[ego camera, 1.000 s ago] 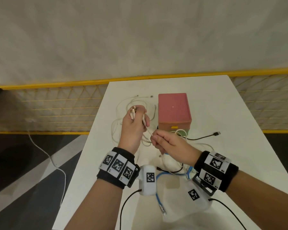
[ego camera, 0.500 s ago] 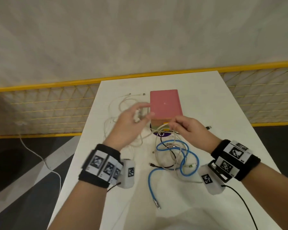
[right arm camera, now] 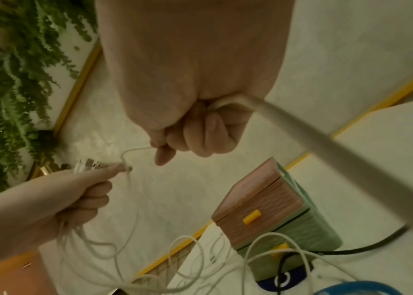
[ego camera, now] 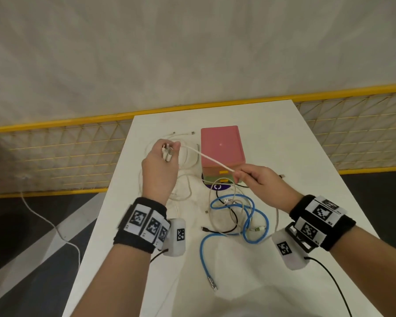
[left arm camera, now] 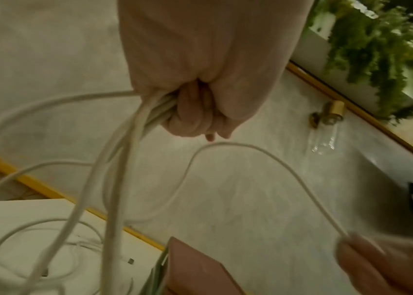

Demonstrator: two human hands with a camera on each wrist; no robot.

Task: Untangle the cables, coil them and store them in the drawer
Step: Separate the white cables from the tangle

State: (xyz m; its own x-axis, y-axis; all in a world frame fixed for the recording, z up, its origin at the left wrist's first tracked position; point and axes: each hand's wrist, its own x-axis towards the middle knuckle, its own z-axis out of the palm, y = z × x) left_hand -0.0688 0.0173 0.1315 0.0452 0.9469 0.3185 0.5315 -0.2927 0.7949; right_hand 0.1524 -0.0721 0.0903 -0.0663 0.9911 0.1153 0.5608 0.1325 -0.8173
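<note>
No readable text is found; only black-and-white square marker patterns are shown on the black fabric wristbands [ego camera: 144, 223].

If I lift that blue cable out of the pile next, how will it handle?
The blue cable probably flops: it lies in loose curves on the table. It looks thicker than the white cable, so perhaps springier. It crosses a black cable and thin white ones, so lifting it will likely drag those along.

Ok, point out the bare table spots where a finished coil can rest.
Bare table lies right of the pink drawer box, and near the front right, past the blue cable. Crowded: white cables left of the box, and the tangle before it.
</note>
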